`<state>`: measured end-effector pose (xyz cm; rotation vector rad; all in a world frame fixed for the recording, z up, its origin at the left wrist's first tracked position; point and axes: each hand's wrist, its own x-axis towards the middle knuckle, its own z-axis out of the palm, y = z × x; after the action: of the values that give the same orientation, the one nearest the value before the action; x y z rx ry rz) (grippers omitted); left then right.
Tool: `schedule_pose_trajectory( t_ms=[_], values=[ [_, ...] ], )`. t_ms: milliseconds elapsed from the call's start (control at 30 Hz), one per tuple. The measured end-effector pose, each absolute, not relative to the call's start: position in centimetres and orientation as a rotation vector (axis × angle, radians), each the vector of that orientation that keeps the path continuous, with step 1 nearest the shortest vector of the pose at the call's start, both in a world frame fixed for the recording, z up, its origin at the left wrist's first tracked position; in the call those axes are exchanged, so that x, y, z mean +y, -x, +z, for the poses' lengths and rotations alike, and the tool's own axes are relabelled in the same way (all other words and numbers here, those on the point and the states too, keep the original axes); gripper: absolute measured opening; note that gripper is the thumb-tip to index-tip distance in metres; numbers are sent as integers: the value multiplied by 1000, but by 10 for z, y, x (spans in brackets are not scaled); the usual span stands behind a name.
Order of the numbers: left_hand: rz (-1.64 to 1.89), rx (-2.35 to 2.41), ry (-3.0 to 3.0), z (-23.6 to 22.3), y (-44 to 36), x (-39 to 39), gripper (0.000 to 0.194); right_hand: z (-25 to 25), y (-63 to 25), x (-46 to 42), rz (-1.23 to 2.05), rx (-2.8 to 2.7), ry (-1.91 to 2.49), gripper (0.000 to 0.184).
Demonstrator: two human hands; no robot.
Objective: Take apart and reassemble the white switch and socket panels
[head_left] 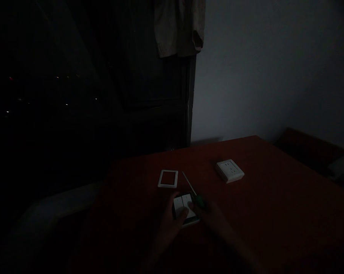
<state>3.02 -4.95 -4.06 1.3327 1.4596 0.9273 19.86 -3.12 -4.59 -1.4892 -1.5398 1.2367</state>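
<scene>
A white square wall switch with two rockers sits over the near part of a red-brown tabletop, the left hand gripping it from its 8 o'clock side, thumb across the face. The right hand meets it at 3 o'clock, thumb on a rocker; its grip is too dark to tell. By that hand is a green-handled screwdriver, shaft towards 11 o'clock. From the switch, a hollow white square frame lies at 11 o'clock, a white boxy socket at 2.
</scene>
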Motion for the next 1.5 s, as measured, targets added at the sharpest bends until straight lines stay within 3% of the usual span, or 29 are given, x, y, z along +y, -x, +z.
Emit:
schedule_pose_trajectory(
  t_ms=[1267,1500],
  values=[
    [873,1354,-1282,-41,-30,-46,57,-48,-193,-22,1158,-1553,1531,29],
    [923,1313,-1279,-36,-31,-49,56,-53,-192,-24,1149,-1520,1483,39]
  ],
)
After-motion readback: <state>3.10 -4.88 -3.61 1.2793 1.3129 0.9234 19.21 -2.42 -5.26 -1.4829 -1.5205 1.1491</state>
